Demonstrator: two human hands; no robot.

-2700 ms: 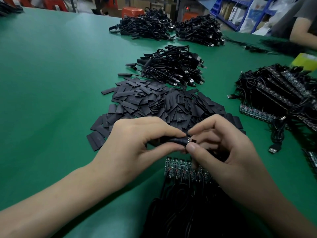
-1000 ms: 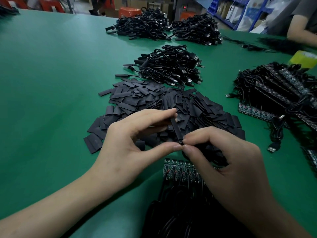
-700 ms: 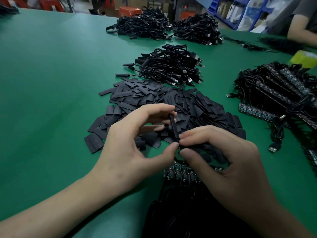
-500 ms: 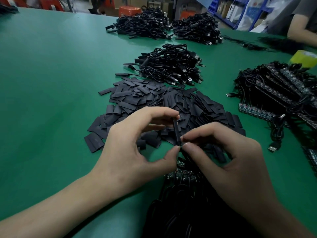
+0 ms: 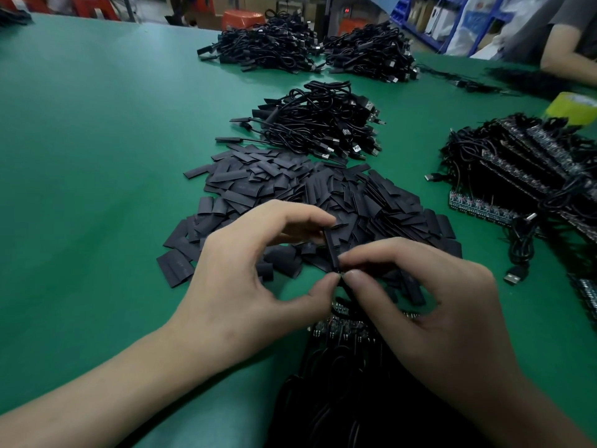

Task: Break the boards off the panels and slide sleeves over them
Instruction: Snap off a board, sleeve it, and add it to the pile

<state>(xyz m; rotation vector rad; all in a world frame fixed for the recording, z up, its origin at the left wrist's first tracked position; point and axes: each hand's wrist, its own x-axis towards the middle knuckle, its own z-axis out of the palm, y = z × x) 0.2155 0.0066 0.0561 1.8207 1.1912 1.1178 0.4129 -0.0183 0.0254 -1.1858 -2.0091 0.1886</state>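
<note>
— What lies nearest?
— A dark tangle of cables (image 5: 339, 399) at the worktop's (image 5: 97, 156) near edge. A panel (image 5: 342, 328) of boards sits on it, just under both hands.
— And the hands?
— The left hand (image 5: 245, 286) has its fingers (image 5: 318, 218) clamped on one black sleeve (image 5: 332, 250), forefinger at the top end and thumb at the bottom. It's held nearly upright above the worktop. The right hand (image 5: 429, 315) pinches thumb and forefinger together on the sleeve's lower end, where a thin black lead (image 5: 345, 291) comes out. I can't tell whether a board is inside.
— Beyond them?
— A heap of loose sleeves (image 5: 290, 195), then a pile of USB cables (image 5: 323, 124). To the right are stacked panels (image 5: 523, 169) and a yellow roll (image 5: 575, 106). Farthest off are two more cable piles (image 5: 268, 46) and another person's arm (image 5: 562, 56).
</note>
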